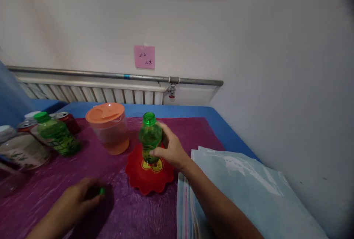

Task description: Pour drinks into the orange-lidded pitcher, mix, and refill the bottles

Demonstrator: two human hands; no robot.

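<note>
My right hand [172, 146] is closed around an uncapped green plastic bottle [151, 136], held upright at a red scalloped dish [149, 182] with yellow printed figures. Whether the bottle's base touches the dish I cannot tell. Low on the left, my left hand [80, 198] is closed over the purple table cover, its fingers slightly blurred. A small green bottle cap [102, 190] shows at its fingertips. Between and beyond my hands stands a clear pitcher [114, 136] with an orange lid.
A capped green bottle [56, 134], a red can [68, 121] and a white-labelled bottle [24, 150] crowd the left side. Light blue folded cloth [243, 191] lies at the right. Behind the table run a radiator [110, 95] and a metal pipe [91, 73] with a valve.
</note>
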